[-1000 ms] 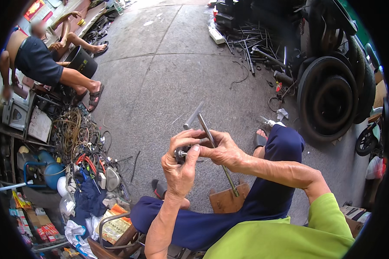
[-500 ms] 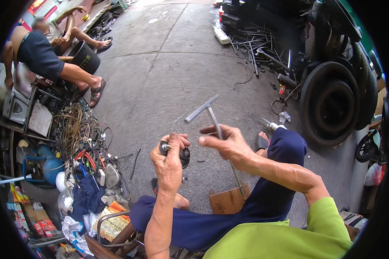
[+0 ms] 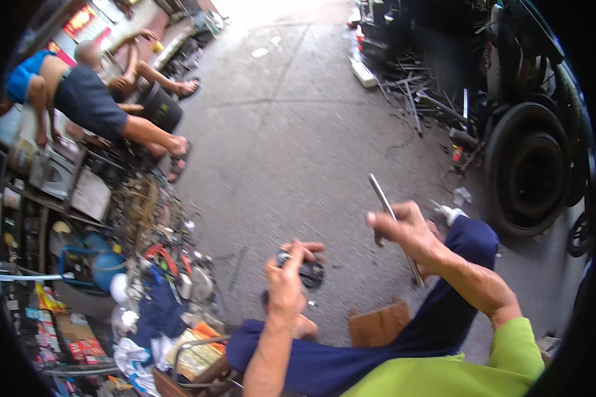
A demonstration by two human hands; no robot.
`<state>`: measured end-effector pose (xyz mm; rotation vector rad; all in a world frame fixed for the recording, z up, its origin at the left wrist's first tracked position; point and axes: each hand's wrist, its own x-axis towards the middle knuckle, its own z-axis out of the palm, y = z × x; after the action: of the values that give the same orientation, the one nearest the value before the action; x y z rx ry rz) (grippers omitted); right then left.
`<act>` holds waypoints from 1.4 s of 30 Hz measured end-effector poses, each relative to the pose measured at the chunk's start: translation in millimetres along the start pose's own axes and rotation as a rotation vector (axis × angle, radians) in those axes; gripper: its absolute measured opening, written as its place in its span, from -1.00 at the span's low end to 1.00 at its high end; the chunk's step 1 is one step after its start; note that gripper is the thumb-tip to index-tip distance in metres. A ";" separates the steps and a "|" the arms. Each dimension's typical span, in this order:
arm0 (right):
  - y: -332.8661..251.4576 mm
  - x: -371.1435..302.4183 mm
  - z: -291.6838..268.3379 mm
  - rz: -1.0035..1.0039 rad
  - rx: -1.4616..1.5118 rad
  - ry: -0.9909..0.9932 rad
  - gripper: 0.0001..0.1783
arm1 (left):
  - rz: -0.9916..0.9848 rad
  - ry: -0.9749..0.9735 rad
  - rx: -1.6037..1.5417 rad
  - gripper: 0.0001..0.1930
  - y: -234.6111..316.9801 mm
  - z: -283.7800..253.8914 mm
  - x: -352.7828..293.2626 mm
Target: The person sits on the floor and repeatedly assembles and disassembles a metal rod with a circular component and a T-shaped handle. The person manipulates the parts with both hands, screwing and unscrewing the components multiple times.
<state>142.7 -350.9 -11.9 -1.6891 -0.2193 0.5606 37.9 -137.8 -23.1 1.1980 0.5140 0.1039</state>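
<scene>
One black rounded part (image 3: 313, 275) gripped in left hand (image 3: 287, 278), one slim metal rod (image 3: 380, 192) held slanting in right hand (image 3: 414, 237), hands well apart. Both items sit over grey pavement (image 3: 278, 159); wooden board (image 3: 379, 323) lies on it beside navy trousers (image 3: 467, 284), rod's lower end above board level.

You have a tyre (image 3: 500, 173) on your right, and metal rods (image 3: 414, 109) beyond it. On your left, there are cables (image 3: 148, 202) and a black bucket (image 3: 163, 109).
</scene>
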 end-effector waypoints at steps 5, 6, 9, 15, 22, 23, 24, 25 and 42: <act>-1.7 -8.0 25.5 0.037 -0.035 -0.134 -0.47 | -0.067 -0.075 -0.197 -0.63 -1.7 2.4 5.3; -2.8 -9.1 26.0 0.084 -0.124 -0.228 -0.45 | -0.059 -0.079 -0.213 -0.62 -2.1 3.3 3.5; -3.8 -14.9 33.2 0.056 -0.285 -0.397 -0.31 | -0.087 -0.103 -0.299 -0.59 2.8 4.6 -0.7; 4.2 -21.1 42.0 0.016 -0.383 -0.439 -0.17 | -0.060 -0.172 -0.366 -0.57 -5.0 6.1 0.1; -1.6 -19.8 40.0 0.026 -0.302 -0.337 -0.44 | -0.159 -0.198 -0.411 -0.53 -0.7 11.6 -4.7; -3.6 -20.7 40.0 0.013 -0.297 -0.319 -0.47 | -0.157 -0.197 -0.417 -0.52 -2.5 11.9 -4.8; -8.3 -21.8 38.8 0.042 -0.292 -0.310 -0.51 | -0.158 -0.250 -0.418 -0.52 -4.5 9.1 -4.2; -4.4 -20.1 37.7 0.018 -0.324 -0.304 -0.50 | -0.190 -0.265 -0.446 -0.52 -4.2 8.3 -5.0; 0.8 -25.5 46.0 -0.157 -0.414 -0.188 -0.51 | -0.221 -0.122 -0.580 -0.54 -13.4 7.0 1.2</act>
<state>98.5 -322.3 -11.2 -1.9949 -0.6338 0.5828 39.5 -148.4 -33.8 0.5731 0.4625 -0.0112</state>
